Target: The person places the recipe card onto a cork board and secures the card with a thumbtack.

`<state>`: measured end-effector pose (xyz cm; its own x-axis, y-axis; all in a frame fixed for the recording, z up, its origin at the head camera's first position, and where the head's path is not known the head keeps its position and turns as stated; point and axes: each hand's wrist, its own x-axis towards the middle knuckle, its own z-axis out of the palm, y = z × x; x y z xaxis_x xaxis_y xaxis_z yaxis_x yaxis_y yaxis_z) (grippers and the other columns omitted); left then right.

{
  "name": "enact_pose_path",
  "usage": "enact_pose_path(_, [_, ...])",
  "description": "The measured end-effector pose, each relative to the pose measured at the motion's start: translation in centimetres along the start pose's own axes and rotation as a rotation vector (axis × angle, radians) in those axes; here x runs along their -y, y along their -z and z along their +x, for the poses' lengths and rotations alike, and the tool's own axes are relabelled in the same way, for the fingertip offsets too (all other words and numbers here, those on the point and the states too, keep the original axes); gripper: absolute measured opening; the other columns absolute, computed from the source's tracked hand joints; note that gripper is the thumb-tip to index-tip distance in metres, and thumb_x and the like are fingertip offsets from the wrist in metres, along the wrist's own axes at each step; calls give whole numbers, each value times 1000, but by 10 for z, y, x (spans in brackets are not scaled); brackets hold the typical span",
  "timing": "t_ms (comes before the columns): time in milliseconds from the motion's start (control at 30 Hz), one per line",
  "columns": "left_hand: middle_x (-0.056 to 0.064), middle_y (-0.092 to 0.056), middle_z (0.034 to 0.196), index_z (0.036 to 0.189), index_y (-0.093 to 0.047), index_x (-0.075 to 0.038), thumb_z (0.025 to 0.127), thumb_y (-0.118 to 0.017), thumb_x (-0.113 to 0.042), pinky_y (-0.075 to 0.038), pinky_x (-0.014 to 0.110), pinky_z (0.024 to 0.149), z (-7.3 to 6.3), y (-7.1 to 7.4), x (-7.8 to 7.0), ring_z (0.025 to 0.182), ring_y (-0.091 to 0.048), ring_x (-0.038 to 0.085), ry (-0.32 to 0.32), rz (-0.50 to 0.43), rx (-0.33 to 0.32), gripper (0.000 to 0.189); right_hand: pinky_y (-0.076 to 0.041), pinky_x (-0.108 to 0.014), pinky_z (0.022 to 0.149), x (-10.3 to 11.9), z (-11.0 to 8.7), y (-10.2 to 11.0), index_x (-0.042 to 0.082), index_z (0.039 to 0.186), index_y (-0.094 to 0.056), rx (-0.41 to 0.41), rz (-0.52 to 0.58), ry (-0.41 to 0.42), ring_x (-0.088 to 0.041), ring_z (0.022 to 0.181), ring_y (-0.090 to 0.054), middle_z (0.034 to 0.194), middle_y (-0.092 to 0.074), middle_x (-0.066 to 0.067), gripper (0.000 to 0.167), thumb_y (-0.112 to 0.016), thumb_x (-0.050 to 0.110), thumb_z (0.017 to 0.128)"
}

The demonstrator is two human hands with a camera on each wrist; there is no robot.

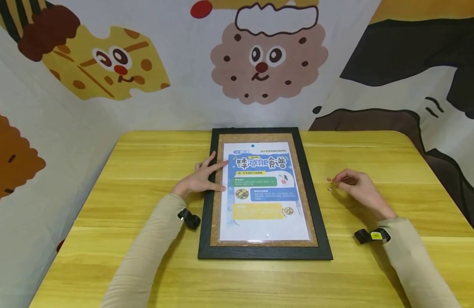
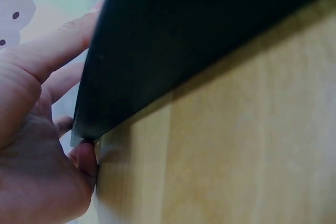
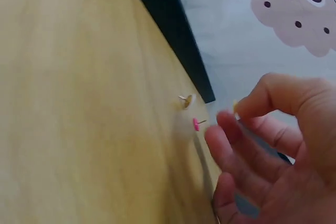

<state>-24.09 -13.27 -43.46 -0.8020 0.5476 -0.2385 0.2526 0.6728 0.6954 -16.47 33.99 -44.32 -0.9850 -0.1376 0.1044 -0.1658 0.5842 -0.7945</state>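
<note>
A black-framed cork board lies on the table, with a laminated sheet printed with Chinese text on it. At the sheet's top centre is a small teal tack. My left hand lies with spread fingers across the board's left edge, its thumb and index fingertips on the sheet's left margin. To the right of the board, my right hand pinches a small yellow thumbtack between thumb and index finger. Close by on the table lie a pink tack and a pale, gold-rimmed tack.
The wood-grain table extends to both sides of the board. Behind it hangs a white cloth backdrop with cartoon food prints. Each wrist carries a black strapped camera, the left wrist camera beside the board's edge.
</note>
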Motion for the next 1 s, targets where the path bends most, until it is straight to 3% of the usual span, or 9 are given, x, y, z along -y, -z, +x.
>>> enact_pose_path(233, [8,16,160,154,-28,-21,83,-77,-30,-15,69,103,-1,1,0,138,7,46,10,-6,-2,86,-50,-18,67,8,0,3,-10,97,-58,-36,160,22,-9,80,-67,91,-70,-3,6,-58,-7,91])
enact_pose_path(400, [8,16,160,154,-28,-21,83,-77,-31,-13,70,103,0,2,0,138,9,47,10,-13,1,87,-53,-22,70,15,-1,0,-13,100,-59,-18,234,43,-15,83,-68,94,-70,-9,12,-61,-7,90])
enact_pose_path(700, [8,16,160,154,-29,-21,83,-77,-31,-16,69,103,0,2,0,138,6,45,7,-9,4,86,-53,-23,72,24,1,-6,-9,105,-62,-7,293,13,-14,84,-68,94,-71,-3,20,-68,1,89])
enact_pose_path(900, [8,16,160,154,-29,-21,83,-77,-31,-18,68,103,1,2,1,138,4,46,10,-7,2,87,-55,-29,66,28,7,-15,-13,101,-62,53,330,48,-18,76,-68,89,-70,-15,16,-67,-3,88])
enact_pose_path(1000, [8,16,160,154,-29,-21,83,-77,-31,-18,68,103,0,1,2,138,4,45,7,-8,0,86,-55,-29,64,31,11,-21,-10,100,-65,78,288,41,-20,73,-67,87,-69,-17,16,-68,1,89])
